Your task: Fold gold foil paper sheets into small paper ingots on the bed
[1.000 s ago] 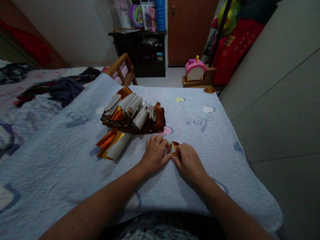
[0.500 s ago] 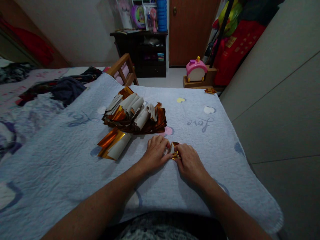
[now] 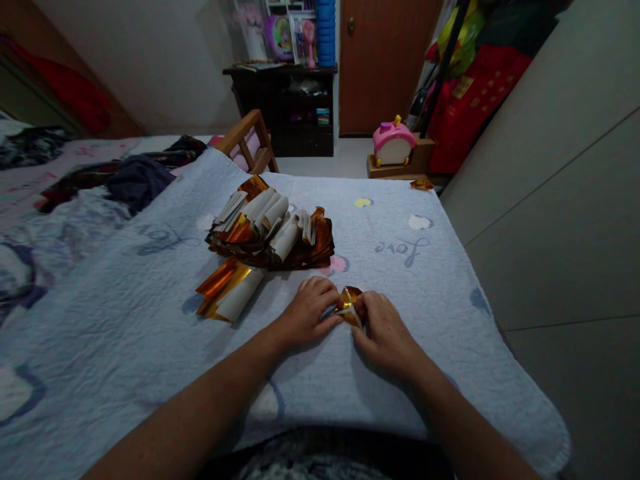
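Between my hands, low over the blue quilt, is a small folded piece of gold foil paper (image 3: 352,308), shiny gold with a pale edge line across it. My left hand (image 3: 314,308) pinches its left side, fingers curled and thumb below. On the right side, my right hand (image 3: 384,328) grips it between thumb and fingers; part of the paper is hidden behind those fingers. Up and to the left lies a thick pile of gold foil papers (image 3: 273,227) with grey-white backs, loosely curled. A separate curled bunch of foil sheets (image 3: 230,288) rests just in front of the pile.
The quilt (image 3: 400,393) covers the surface under my hands. A folded gold piece (image 3: 422,185) sits at its far right corner. Beyond are a wooden chair (image 3: 250,143), a dark shelf (image 3: 285,110) and a pink toy (image 3: 394,143). A pale cabinet (image 3: 565,220) stands along the right.
The foil paper between my hands has opened wider, showing more gold inside. My right hand has shifted slightly right and down; the left stays nearly in place. The pile is unchanged.
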`<state>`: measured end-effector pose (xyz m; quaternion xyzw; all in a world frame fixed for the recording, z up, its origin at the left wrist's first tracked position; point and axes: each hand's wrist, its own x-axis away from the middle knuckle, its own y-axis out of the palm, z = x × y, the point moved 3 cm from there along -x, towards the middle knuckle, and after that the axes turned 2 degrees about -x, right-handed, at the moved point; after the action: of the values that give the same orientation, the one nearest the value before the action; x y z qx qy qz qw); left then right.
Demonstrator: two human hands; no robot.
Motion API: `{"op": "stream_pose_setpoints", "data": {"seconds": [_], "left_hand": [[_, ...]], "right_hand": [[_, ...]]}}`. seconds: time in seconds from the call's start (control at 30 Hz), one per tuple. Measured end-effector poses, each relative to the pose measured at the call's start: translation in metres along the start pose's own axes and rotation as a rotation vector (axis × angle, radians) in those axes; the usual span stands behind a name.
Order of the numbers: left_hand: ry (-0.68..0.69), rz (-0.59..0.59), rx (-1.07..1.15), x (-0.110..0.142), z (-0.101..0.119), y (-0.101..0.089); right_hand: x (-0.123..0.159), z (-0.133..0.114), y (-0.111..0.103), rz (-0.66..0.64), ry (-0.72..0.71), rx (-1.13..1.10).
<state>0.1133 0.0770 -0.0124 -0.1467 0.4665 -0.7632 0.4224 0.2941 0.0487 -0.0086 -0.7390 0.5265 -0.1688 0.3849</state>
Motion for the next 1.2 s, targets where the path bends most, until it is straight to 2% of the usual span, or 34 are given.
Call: {"op": "stream_pose_setpoints", "data": {"seconds": [0.17,0.6,0.83,1.2], "left_hand": [[0.083,0.008,0.019,0.001,0.002,-0.001],[0.15,0.148,0.03,-0.004,0.003,0.003],[0.146,0.137,0.04,-0.003,0.005,0.002],[0.083,0.142,0.031,0.0,0.011,0.004]], "right_hand": [[0.0,0.003,0.0,0.013,-0.031,-0.03],[-0.001,0.005,-0.001,0.071,-0.051,-0.054],[-0.004,-0.003,-0.004,0.051,-0.094,0.042],[-0.003,0.003,-0.003,0.061,-0.075,0.099]]}}
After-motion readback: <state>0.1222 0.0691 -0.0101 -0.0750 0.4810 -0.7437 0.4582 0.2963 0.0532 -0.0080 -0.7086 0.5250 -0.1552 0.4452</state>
